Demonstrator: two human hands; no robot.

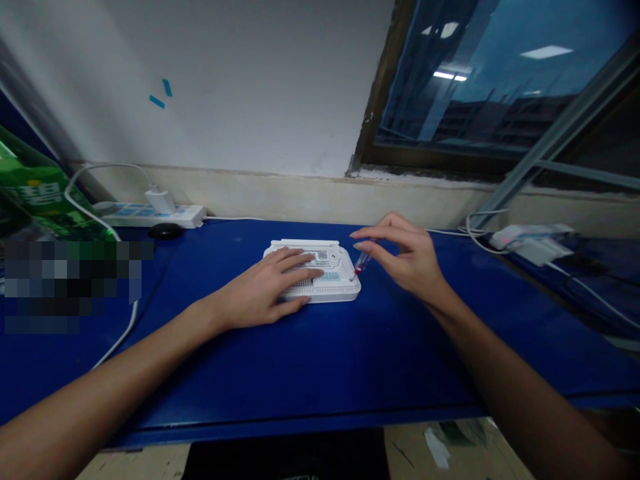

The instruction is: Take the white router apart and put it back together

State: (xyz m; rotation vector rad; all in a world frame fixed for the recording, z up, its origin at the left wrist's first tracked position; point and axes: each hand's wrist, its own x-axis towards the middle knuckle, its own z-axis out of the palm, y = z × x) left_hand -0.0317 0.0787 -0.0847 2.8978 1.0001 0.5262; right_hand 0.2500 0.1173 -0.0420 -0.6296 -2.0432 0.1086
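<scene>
A white flat box-shaped device (pixel 336 275), label side up, lies on the blue table (pixel 320 360). My left hand (pixel 267 290) rests flat on its left part, fingers stretched out over the label. My right hand (pixel 403 257) hovers at the device's right edge and pinches a small screwdriver (pixel 362 263) with a clear, red-tipped handle. The screwdriver's tip touches the device near its right front corner.
A white power strip (pixel 150 213) with a plugged charger and a white cable sits at the back left, beside a black round object (pixel 165 231). A green package (pixel 35 193) stands far left. Another power strip and adapter (pixel 530 241) lie at the right under a window.
</scene>
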